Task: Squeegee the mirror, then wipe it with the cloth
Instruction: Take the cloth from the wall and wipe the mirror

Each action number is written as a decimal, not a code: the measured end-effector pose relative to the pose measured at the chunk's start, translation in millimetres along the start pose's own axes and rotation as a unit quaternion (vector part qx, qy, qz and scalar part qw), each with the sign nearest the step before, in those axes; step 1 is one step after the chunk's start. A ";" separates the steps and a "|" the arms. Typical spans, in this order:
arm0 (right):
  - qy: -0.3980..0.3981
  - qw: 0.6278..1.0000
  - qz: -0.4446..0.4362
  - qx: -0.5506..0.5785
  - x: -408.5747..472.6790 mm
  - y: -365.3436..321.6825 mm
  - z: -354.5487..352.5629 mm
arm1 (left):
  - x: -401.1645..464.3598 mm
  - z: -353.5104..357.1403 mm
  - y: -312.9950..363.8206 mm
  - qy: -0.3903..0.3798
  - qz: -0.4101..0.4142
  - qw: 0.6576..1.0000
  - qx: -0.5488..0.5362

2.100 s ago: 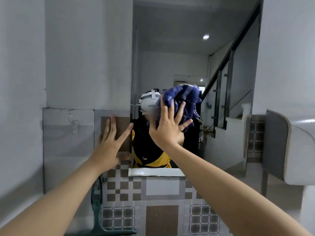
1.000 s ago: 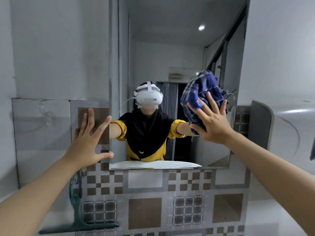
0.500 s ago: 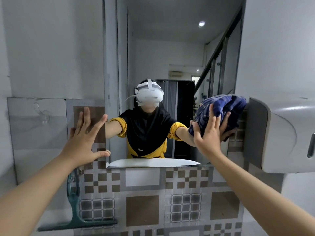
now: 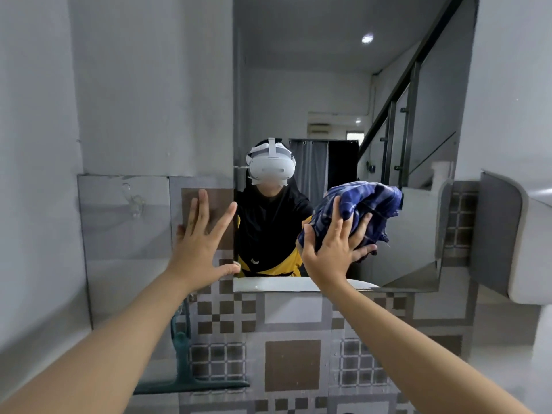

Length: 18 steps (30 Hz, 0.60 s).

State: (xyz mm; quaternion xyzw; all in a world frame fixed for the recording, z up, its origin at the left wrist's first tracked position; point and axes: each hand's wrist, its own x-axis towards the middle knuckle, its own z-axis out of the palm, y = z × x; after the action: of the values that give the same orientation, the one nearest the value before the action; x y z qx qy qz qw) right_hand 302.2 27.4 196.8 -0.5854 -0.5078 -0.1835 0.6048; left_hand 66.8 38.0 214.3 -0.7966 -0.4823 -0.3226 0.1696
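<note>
- Mirror point(image 4: 343, 85) mounted on a grey wall, seen from the person's own head height, with both bare arms reaching forward toward it.
- Right hand point(image 4: 334, 252) presses a bunched blue checked cloth point(image 4: 364, 204) against the lower middle of the glass; the fingers are curled round the wad of fabric, so the grip is closed on the cloth.
- Left hand point(image 4: 200, 240) lies flat against the tiled wall point(image 4: 292, 324) just beside the mirror's left edge, fingers spread wide and holding nothing; the thumb tip sits at the edge of the glass.
- Green squeegee point(image 4: 185, 375) rests below the left arm, its handle upright against the tiles and its blade lying level along the bottom, well apart from both hands.
- Patterned brown, grey and white tiles cover the wall beneath the mirror.
- A clear plastic hook point(image 4: 131, 201) is fixed to a plain grey panel left of the left hand.
- A grey and white dispenser point(image 4: 519, 234) juts from the wall at the right edge, beside the mirror.
- Reflected in the glass: a person in a black and yellow top wearing a white headset, a staircase with a dark railing on the right, a dark curtain behind, and a round ceiling light.
</note>
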 end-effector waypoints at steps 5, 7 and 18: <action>-0.020 0.999 -0.022 -0.021 -8.7 -34.9 15.9 | -10.4 7.6 -6.3 0.002 0.018 1.000 0.022; -0.029 0.998 -0.038 -0.029 -10.4 -49.5 21.0 | -17.3 14.2 -12.8 0.000 0.023 0.999 0.032; -0.081 0.962 -0.252 -0.070 -1.9 -75.6 32.9 | -26.1 36.8 -31.2 0.082 0.055 0.993 0.071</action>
State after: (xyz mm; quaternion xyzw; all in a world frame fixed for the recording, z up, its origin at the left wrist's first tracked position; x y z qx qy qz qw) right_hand 226.6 37.4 228.1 -0.4924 -0.6722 -0.3168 0.4531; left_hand 43.8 57.1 168.2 -0.7786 -0.4437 -0.3423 0.2825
